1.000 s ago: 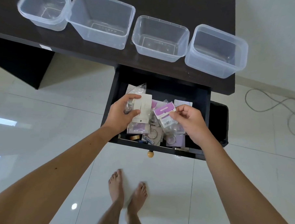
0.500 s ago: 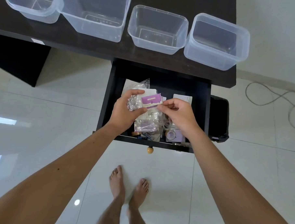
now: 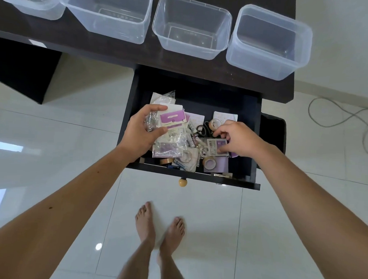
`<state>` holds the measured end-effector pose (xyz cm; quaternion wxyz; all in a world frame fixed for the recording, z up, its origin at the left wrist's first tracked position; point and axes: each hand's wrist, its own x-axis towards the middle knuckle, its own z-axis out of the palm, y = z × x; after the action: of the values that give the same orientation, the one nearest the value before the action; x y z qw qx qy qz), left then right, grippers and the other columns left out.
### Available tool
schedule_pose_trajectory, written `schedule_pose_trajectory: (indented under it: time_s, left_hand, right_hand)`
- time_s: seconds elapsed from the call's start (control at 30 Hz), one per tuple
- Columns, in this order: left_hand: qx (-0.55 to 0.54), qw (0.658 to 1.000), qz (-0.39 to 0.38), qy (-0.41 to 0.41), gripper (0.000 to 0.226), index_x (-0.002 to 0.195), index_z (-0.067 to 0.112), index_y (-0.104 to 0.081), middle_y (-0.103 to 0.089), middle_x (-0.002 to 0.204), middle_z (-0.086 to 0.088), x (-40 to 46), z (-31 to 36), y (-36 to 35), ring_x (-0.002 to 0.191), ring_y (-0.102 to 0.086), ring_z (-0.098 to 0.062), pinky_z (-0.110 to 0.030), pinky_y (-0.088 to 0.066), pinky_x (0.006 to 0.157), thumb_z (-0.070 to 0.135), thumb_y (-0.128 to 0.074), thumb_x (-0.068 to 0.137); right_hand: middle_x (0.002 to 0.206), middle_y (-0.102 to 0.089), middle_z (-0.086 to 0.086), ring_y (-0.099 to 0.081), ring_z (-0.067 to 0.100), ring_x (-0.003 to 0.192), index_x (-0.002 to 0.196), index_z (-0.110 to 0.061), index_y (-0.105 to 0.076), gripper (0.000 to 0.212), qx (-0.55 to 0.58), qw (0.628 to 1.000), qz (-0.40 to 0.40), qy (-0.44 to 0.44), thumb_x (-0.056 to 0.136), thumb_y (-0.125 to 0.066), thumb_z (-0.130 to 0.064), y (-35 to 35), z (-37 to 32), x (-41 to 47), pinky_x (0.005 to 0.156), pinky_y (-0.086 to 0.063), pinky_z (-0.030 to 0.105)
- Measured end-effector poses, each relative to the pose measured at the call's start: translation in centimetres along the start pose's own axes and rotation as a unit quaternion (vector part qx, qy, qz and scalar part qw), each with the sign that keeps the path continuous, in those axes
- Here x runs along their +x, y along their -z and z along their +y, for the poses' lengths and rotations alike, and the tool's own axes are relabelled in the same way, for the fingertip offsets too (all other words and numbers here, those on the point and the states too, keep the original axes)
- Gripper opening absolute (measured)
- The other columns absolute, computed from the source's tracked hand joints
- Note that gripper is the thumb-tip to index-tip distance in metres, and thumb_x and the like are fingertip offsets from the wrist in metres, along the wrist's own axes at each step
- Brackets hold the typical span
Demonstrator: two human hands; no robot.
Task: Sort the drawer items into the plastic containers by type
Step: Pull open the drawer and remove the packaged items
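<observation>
A dark table [image 3: 111, 49] carries four clear plastic containers [image 3: 192, 27] in a row along its front edge, and below it an open black drawer [image 3: 251, 125] with a round wooden knob [image 3: 182, 182] holds a jumble of small packets, tape rolls [image 3: 209, 162], batteries [image 3: 193, 138] and black-handled scissors [image 3: 203, 129]. Over the drawer's left side the left hand [image 3: 141, 133] grips a stack of purple-labelled packets [image 3: 172, 121] and crinkled clear bags between thumb and fingers. To its right the right hand [image 3: 235, 139] pinches a small barcoded packet [image 3: 215, 146] lying on the pile.
</observation>
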<state>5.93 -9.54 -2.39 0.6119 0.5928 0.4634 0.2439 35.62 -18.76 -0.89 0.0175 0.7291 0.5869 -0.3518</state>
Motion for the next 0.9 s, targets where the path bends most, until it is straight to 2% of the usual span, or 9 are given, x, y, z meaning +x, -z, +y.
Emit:
schedule_pose_trajectory:
  time_s: [0.07,0.2,0.3,0.37,0.47,0.53,0.73,0.83,0.9]
  left_hand:
    - [-0.005,1.000,0.004,0.001,0.050,0.133,0.026,-0.062,-0.063,0.126,0.013,-0.1,0.1,0.1,0.121,-0.069,-0.012,-0.039,-0.067,0.082,0.002,-0.077,0.092]
    - [-0.014,1.000,0.013,0.010,0.048,0.134,0.029,-0.061,-0.061,0.128,0.013,-0.1,0.4,0.4,0.121,-0.068,-0.009,-0.039,-0.068,0.079,0.003,-0.074,0.095]
    - [-0.017,0.999,0.021,0.021,0.047,0.133,0.031,-0.060,-0.057,0.136,0.003,-0.2,0.6,0.6,0.126,-0.066,-0.019,-0.044,-0.068,0.076,0.005,-0.072,0.096]
    - [-0.018,0.999,0.025,0.022,0.047,0.135,0.030,-0.060,-0.056,0.137,0.003,-0.3,0.7,0.8,0.126,-0.066,-0.019,-0.044,-0.068,0.079,0.005,-0.071,0.096]
    - [-0.021,0.999,0.027,0.021,0.046,0.135,0.030,-0.060,-0.057,0.137,0.003,-0.5,0.8,1.0,0.128,-0.065,-0.019,-0.044,-0.067,0.081,0.007,-0.070,0.096]
    - [-0.020,0.999,0.032,0.022,0.045,0.134,0.031,-0.060,-0.057,0.137,0.003,-0.6,1.1,1.1,0.126,-0.066,-0.016,-0.040,-0.067,0.081,0.007,-0.069,0.097]
    - [-0.017,0.999,0.044,0.012,0.047,0.132,0.032,-0.060,-0.061,0.132,0.008,-0.7,1.4,1.2,0.118,-0.070,-0.009,-0.031,-0.066,0.076,0.001,-0.069,0.098]
    - [-0.013,0.999,0.044,0.013,0.048,0.133,0.032,-0.059,-0.062,0.130,0.010,-0.8,1.5,1.2,0.112,-0.071,-0.001,-0.037,-0.067,0.078,0.000,-0.068,0.099]
    - [-0.016,0.999,0.032,0.014,0.047,0.133,0.032,-0.059,-0.063,0.131,0.007,-0.9,1.5,1.2,0.112,-0.073,-0.005,-0.040,-0.068,0.077,0.001,-0.068,0.099]
  right_hand:
    - [0.109,-0.055,-0.003,-0.056,0.017,0.100,0.118,-0.024,-0.075,0.043,-0.012,1.000,0.001,0.003,0.079,-0.092,-0.017,-0.2,0.0,-0.1,0.069,-0.052,0.027]
    - [0.111,-0.057,-0.005,-0.054,0.019,0.113,0.095,-0.028,-0.074,0.021,-0.052,0.999,-0.006,0.013,0.082,-0.090,-0.024,-0.4,-0.1,-0.3,0.092,-0.052,0.037]
    - [0.114,-0.056,-0.007,-0.054,0.017,0.112,0.113,-0.030,-0.071,0.036,-0.064,0.998,-0.012,0.022,0.082,-0.089,-0.026,-0.5,-0.3,-0.4,0.093,-0.052,0.038]
    - [0.114,-0.056,-0.008,-0.055,0.016,0.109,0.118,-0.033,-0.069,0.043,-0.069,0.997,-0.018,0.023,0.081,-0.089,-0.028,-0.6,-0.3,-0.5,0.092,-0.054,0.039]
    - [0.111,-0.058,-0.010,-0.055,0.016,0.109,0.093,-0.035,-0.069,0.020,-0.081,0.996,-0.017,0.039,0.084,-0.086,-0.030,-0.7,-0.4,-0.8,0.091,-0.055,0.042]
    - [0.106,-0.060,-0.010,-0.054,0.013,0.104,0.085,-0.033,-0.068,0.018,-0.072,0.996,-0.014,0.045,0.085,-0.085,-0.027,-0.5,-0.2,-0.9,0.090,-0.055,0.040]
    - [0.085,-0.074,-0.006,-0.067,0.009,0.075,0.089,-0.026,-0.071,0.016,0.091,0.995,-0.020,0.022,0.089,-0.084,-0.017,2.0,-1.5,-1.4,0.075,-0.057,0.030]
    - [0.095,-0.079,0.000,-0.071,0.017,0.080,0.097,-0.023,-0.071,0.018,0.195,0.980,0.007,0.028,0.089,-0.085,-0.017,3.5,-2.8,-1.4,0.076,-0.057,0.028]
    - [0.100,-0.080,0.005,-0.072,0.020,0.081,0.100,-0.021,-0.070,0.018,0.284,0.958,0.021,0.031,0.090,-0.084,-0.016,4.1,-3.7,-1.3,0.077,-0.058,0.031]
